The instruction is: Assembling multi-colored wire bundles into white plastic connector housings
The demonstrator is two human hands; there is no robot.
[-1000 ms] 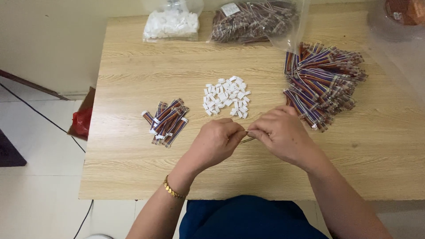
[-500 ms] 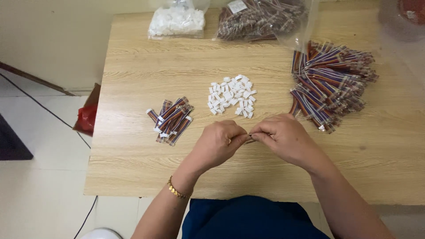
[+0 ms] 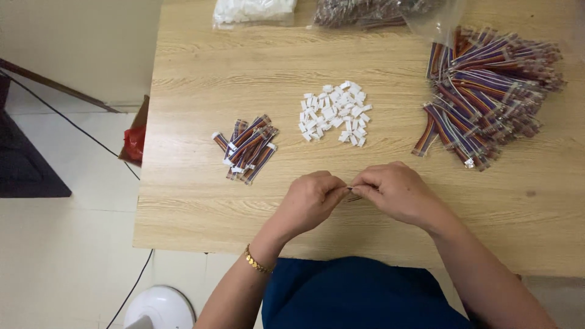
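Note:
My left hand (image 3: 311, 201) and my right hand (image 3: 396, 192) meet over the front of the wooden table (image 3: 195, 201), fingertips pinched together on a small striped ribbon cable (image 3: 353, 194) that is mostly hidden by the fingers. Whether a white connector sits between the fingertips I cannot tell. Just beyond the hands lies a heap of small white plastic connectors (image 3: 335, 113). To the left sits a small pile of short ribbon cables with white ends (image 3: 247, 148). A large pile of multicoloured ribbon cables (image 3: 487, 97) lies to the right.
At the table's far edge lie a clear bag of white parts (image 3: 253, 11) and a clear bag of cables (image 3: 378, 12). On the floor left of the table are a red bag (image 3: 134, 141), a dark mat (image 3: 27, 164) and a white round object (image 3: 159, 307).
The hands have stayed together at the same spot, fingers working slightly on the cable. The view has tilted a little, so the bags at the far edge sit higher in frame.

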